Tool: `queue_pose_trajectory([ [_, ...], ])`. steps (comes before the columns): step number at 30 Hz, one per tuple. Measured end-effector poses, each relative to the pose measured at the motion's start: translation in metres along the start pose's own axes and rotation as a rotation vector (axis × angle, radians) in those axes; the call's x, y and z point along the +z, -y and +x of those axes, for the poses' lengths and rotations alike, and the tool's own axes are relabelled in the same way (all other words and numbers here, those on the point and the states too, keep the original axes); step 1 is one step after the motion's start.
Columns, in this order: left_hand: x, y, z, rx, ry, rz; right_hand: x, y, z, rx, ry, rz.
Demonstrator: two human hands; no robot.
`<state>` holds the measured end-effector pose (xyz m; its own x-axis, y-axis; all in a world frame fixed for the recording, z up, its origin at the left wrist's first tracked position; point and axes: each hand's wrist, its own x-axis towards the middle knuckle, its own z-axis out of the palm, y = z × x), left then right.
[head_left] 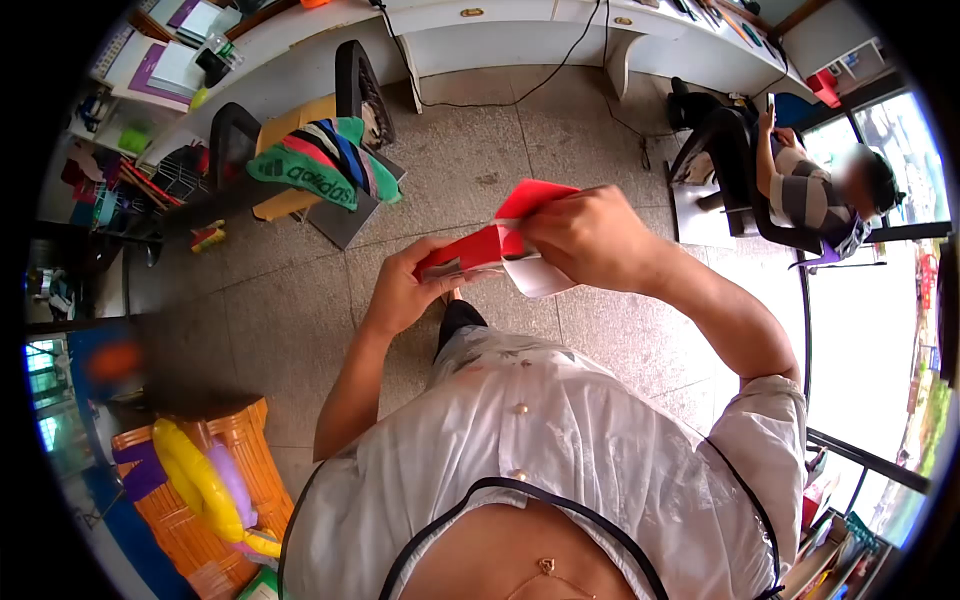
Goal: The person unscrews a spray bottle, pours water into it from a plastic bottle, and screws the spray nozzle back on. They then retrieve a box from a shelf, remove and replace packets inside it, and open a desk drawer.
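Note:
A small red cardboard box (478, 250) with a white inside is held in front of my body, above the floor. My left hand (405, 285) is closed around its left end, thumb along the near side. At the right end the box is open, with a red flap (535, 195) standing up and a white flap (538, 278) hanging down. Between these flaps, my right hand (590, 240) is closed with its fingers curled at the opening. Its fingertips are hidden, so whether it also grips something inside cannot be seen.
A chair (355, 90) with a green adidas towel (320, 165) stands ahead to the left. At right another person (810, 195) sits in a black chair holding a phone. A white desk (480, 20) runs along the back. Balloons (200, 480) lie on an orange-brown wooden surface, lower left.

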<state>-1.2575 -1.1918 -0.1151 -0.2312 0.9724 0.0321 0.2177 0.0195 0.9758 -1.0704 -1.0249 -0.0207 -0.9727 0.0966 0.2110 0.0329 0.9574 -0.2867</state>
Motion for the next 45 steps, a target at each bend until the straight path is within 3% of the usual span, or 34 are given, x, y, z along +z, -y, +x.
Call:
queue_pose_trajectory([
  [2,0.008,0.002,-0.008,-0.024,0.014,-0.049,-0.017,0.004,-0.014,0.019,-0.135,-0.017],
  [6,0.014,0.003,-0.021,-0.079,0.1,-0.182,-0.056,0.016,-0.032,0.202,-0.464,0.268],
  [9,0.019,-0.012,-0.025,-0.129,0.244,-0.291,-0.067,0.021,-0.037,0.342,-0.496,0.437],
  [11,0.024,-0.036,-0.023,0.001,0.319,-0.456,-0.061,0.019,-0.037,0.326,-0.504,0.462],
  [12,0.026,-0.046,-0.015,0.156,0.319,-0.389,-0.058,0.019,-0.036,0.313,-0.503,0.495],
  [13,0.032,-0.062,-0.011,0.157,0.314,-0.383,-0.058,0.019,-0.033,0.306,-0.505,0.498],
  [15,0.046,-0.089,-0.003,0.243,0.082,-0.523,-0.06,0.02,-0.028,0.256,-0.487,0.528],
  [18,0.052,-0.086,0.008,0.425,-0.028,-0.247,-0.066,0.016,-0.019,0.24,-0.531,0.581],
  [22,0.044,-0.089,0.005,0.503,-0.009,0.077,-0.082,0.011,-0.018,0.199,-0.61,0.556],
  [28,0.059,-0.086,-0.003,0.406,0.022,-0.219,-0.077,0.005,-0.015,0.209,-0.57,0.628],
  [36,0.058,-0.087,-0.006,0.287,0.005,-0.206,-0.072,0.0,-0.014,0.226,-0.545,0.723],
  [38,0.059,-0.086,-0.006,0.265,-0.026,-0.239,-0.064,0.002,-0.015,0.128,-0.904,0.817],
  [43,0.057,-0.088,-0.005,0.268,-0.076,-0.257,-0.05,0.007,-0.032,0.126,-0.834,0.904],
  [45,0.057,-0.091,-0.006,0.286,-0.074,-0.227,-0.053,0.012,-0.034,0.217,-0.756,1.152],
])
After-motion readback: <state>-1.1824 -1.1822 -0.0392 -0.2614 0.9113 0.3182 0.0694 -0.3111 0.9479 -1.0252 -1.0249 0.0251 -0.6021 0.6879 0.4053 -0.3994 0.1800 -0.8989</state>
